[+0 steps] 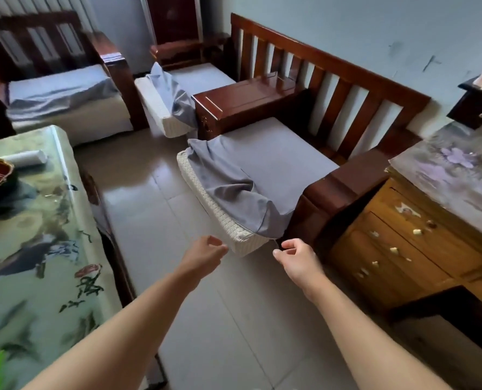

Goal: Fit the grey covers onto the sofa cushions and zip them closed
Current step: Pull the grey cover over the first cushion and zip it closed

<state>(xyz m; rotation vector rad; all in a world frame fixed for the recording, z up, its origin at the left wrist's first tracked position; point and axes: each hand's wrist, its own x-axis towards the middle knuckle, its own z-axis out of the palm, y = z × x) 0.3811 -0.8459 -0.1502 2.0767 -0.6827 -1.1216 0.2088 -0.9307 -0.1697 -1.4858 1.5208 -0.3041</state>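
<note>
The nearest white woven cushion (210,202) lies on a wooden sofa seat, its front edge sticking out over the floor. A grey cover (268,161) is pulled over most of it, bunched and loose along the bare front edge. My left hand (206,253) hovers just left of the cushion's near corner, fingers loosely curled and holding nothing. My right hand (294,256) is just right of that corner, below the cover's hanging end, also loosely curled. A second half-covered cushion (158,108) stands further back, and a third cushion (74,122) lies on the left sofa.
A table with a green patterned cloth (37,220) fills the left side. On the right stands a wooden chest of drawers (403,243), beside the sofa's dark armrest (344,187). Grey floor tiles (206,305) run between them.
</note>
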